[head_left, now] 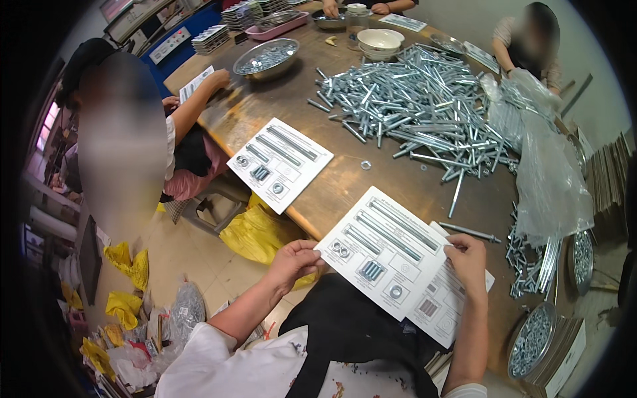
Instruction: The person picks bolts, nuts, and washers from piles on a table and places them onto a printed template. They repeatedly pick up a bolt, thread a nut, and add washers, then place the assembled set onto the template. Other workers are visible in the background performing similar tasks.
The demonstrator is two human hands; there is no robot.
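Observation:
Between my two hands is a white printed card (413,270) with pictures of bolts, washers and nuts in boxes. My left hand (296,263) pinches its left corner. At the right edge my right hand (467,260) grips it, thumb on top. Another printed sheet (443,306) lies under or behind it, partly covered. A similar card (281,163) rests flat on the table, farther off to the left. Past the held card, a large pile of long silver bolts (415,99) spreads over the wooden table (265,103). One loose nut (365,164) lies between the pile and the cards.
A clear plastic bag (547,172) drapes over the pile's right side. Metal bowls of small hardware stand at the far left (267,58) and near right (532,339). Co-workers sit at the left, far side and far right. Yellow bags (255,232) hang by the table edge.

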